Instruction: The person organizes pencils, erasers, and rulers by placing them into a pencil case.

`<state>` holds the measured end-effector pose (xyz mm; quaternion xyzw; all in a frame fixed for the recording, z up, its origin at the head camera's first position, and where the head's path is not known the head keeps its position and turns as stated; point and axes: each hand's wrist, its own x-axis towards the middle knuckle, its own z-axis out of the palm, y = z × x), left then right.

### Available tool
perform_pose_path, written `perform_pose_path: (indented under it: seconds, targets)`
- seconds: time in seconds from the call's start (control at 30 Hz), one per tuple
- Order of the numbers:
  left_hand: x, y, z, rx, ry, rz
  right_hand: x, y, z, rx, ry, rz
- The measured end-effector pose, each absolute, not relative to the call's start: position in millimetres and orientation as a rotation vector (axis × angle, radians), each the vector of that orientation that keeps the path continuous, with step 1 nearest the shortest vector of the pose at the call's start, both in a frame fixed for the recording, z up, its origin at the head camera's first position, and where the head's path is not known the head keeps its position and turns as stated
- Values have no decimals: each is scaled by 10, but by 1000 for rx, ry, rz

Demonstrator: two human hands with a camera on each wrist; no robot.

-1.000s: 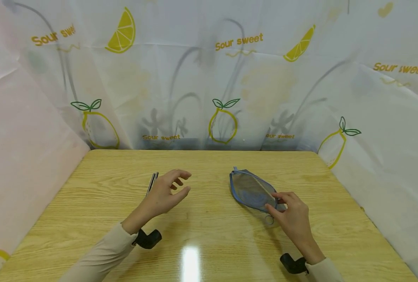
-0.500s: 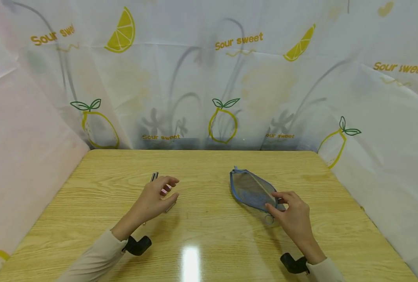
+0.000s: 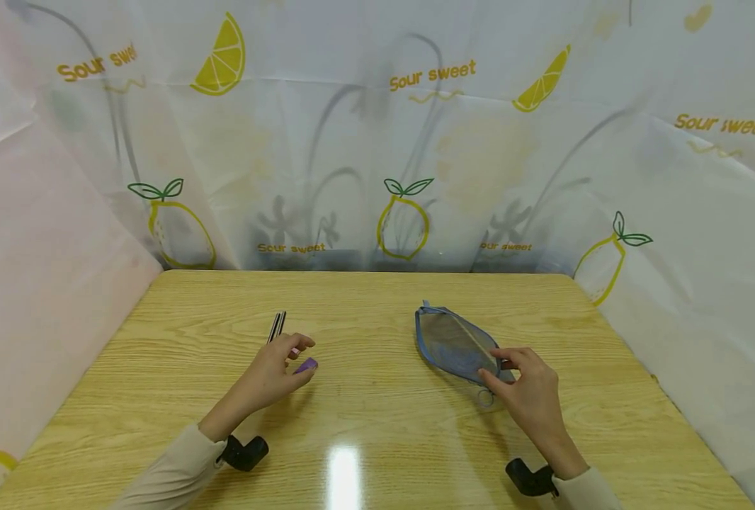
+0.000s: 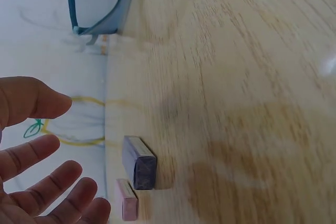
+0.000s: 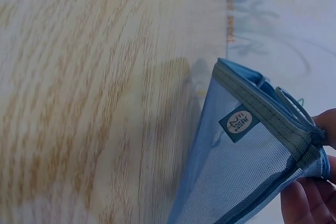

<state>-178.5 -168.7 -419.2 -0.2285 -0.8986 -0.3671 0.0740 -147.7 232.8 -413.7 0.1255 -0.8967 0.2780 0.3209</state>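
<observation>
1. At three o'clock from the table's centre, far side as twelve: right hand [image 3: 530,388], thumb and fingers pinched on the near-right end of a pouch.
2. Blue mesh pouch with darker fabric edging [image 3: 455,346], held at that end, extending toward ten o'clock from the right hand. Whether its underside rests on the table cannot be told.
3. Fittings of same: small dark label with a pale oval [image 5: 239,122], stitched below the edging; thin round loop [image 5: 294,106] beside the gripped corner.
4. At nine o'clock from the table's centre: left hand [image 3: 272,373], thumb well apart from loosely curved fingers, grasping nothing, raised above the wood.
5. Small purple oblong box [image 4: 139,163], at about three o'clock from the left hand's middle, apart from the fingers.
6. Smaller pink oblong box [image 4: 126,200], just beside the purple one; mostly hidden by fingers in the head view.
7. Slim black-and-white sticks [image 3: 276,326], at twelve o'clock from the left hand, lower ends hidden behind it.
8. Light wood-grain table [image 3: 377,439], under all.
9. White sheeting printed with lemons [image 3: 352,142], beyond the table's twelve o'clock edge.
</observation>
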Motion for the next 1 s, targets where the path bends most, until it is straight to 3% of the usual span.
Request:
perform_pose_path:
  seconds: [0.4, 1.0]
  targets:
    - [-1805, -1740, -4294, -560, -2764, -1353, -1479, 2333, -4148, 335, -2348, 744]
    - [-1851, -1681, -4373, -454, -2836, -1296, -1475, 2335, -4138, 326, -2355, 747]
